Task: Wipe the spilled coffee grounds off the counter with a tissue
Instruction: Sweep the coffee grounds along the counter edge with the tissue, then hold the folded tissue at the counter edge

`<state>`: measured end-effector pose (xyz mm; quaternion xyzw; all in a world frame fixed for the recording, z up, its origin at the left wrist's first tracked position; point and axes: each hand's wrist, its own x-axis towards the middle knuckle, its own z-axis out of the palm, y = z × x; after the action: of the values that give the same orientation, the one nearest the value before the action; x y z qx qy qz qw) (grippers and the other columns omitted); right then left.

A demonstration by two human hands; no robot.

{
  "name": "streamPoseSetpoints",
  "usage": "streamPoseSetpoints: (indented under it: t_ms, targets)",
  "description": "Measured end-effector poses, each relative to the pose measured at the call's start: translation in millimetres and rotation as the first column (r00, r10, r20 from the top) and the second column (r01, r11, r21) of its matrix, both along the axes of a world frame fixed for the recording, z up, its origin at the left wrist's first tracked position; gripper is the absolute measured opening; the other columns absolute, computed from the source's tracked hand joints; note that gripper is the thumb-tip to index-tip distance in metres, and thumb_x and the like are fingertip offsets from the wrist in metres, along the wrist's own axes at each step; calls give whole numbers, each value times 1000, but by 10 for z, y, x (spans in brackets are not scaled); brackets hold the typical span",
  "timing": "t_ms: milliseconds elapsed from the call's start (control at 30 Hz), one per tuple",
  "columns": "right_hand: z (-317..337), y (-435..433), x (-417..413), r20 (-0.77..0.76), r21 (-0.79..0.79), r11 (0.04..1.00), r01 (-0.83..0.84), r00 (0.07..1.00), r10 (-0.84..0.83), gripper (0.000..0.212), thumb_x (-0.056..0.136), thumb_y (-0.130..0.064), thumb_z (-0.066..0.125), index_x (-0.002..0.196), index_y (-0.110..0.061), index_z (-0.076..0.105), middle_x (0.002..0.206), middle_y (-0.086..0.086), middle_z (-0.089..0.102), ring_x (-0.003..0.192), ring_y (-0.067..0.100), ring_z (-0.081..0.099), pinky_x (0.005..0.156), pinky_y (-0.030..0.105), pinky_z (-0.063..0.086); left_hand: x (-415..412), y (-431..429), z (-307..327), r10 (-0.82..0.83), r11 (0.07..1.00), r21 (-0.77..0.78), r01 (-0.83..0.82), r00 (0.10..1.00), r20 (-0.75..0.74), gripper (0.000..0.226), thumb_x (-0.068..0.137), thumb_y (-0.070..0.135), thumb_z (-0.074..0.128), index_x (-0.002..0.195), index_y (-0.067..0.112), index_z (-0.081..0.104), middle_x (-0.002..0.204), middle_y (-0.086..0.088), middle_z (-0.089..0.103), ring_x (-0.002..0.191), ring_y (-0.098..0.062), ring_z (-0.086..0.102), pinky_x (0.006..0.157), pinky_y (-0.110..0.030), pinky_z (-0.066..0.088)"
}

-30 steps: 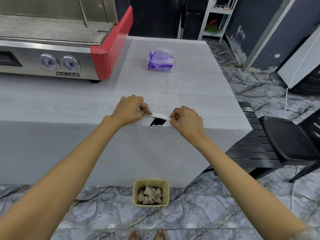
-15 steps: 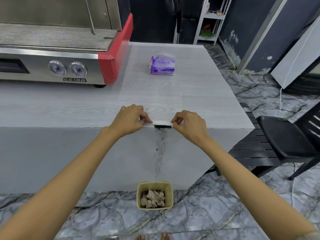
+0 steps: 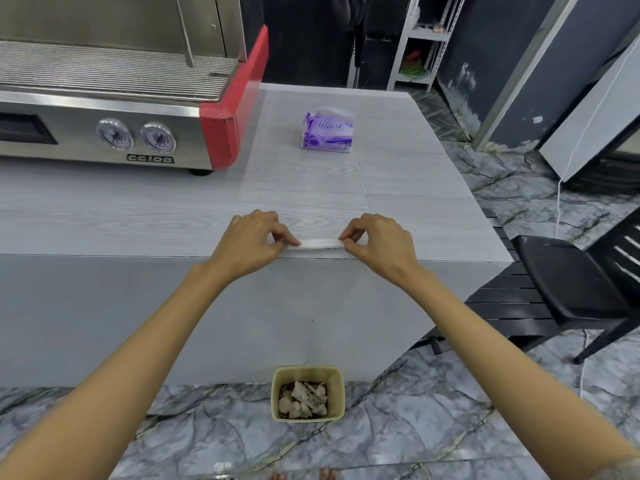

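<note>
Pinching folded tissue (image 3: 320, 243) taut at desk (image 3: 138, 220) edge: left hand (image 3: 254, 242), right hand (image 3: 377, 242). Risk: leftover grounds missing waste bin (image 3: 308, 393), scattering on floor.

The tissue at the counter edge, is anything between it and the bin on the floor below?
Nothing visible. The tissue, pinched by the left hand and right hand, sits at the counter edge, and only the counter's bare front lies above the bin.
</note>
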<state>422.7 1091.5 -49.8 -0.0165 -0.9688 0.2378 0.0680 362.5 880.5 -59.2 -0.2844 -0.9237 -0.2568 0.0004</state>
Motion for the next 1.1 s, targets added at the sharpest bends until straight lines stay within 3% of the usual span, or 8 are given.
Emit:
streamPoseSetpoints:
  t_ms: [233, 367, 567, 733, 900, 1100]
  targets:
    - [11, -20, -333, 82, 14, 999, 36, 996, -37, 16, 82, -18, 57, 89, -24, 70, 94, -4, 70, 93, 18, 61, 67, 26, 38, -182, 126, -2, 83, 996, -22, -83, 996, 36, 24, 85, 13, 54, 91, 27, 72, 76, 7, 47, 83, -18, 51, 80, -33, 36]
    - [-46, -24, -200, 81, 8, 1000, 19, 997, -19, 16, 83, -19, 56, 89, -25, 70, 94, -4, 68, 94, 16, 59, 67, 27, 37, -33, 87, -50, 69, 998, -13, -68, 997, 35, 23, 86, 13, 53, 91, 25, 72, 66, 13, 37, 78, -13, 43, 77, -30, 30]
    - [-89, -12, 120, 44, 41, 997, -62, 997, 60, 13, 87, -25, 57, 90, -28, 69, 88, -10, 64, 93, 11, 54, 67, 26, 37, 231, -40, -99, 10, 1000, -24, -9, 1000, 22, 23, 88, 15, 53, 91, 29, 71, 68, 15, 39, 79, -10, 41, 77, -26, 26]
    - [27, 25, -57, 8, -9, 1000, 2, 1000, -2, 14, 86, -25, 57, 91, -29, 70, 93, -11, 67, 95, 9, 53, 70, 26, 37, 102, 31, -4, 50, 998, 30, -50, 999, -4, 22, 87, 16, 53, 91, 26, 72, 77, 7, 49, 81, -13, 43, 78, -31, 32]
    - [-50, -46, -190, 25, 19, 999, 46, 999, -47, 20, 89, -21, 54, 107, -24, 62, 99, -5, 70, 102, 16, 54, 70, 27, 35, -20, 95, -13, 117, 993, -13, -116, 992, 46, 27, 86, 10, 51, 92, 25, 72, 83, 3, 50, 91, -23, 52, 83, -36, 37]
    - [-176, -125, 65, -72, 109, 993, 44, 997, -36, 14, 91, -20, 52, 96, -18, 64, 96, -1, 67, 97, 17, 54, 65, 30, 44, 143, 0, -89, 88, 996, 16, -88, 995, 38, 25, 87, 11, 51, 94, 23, 72, 79, 5, 46, 89, -20, 51, 82, -37, 41]
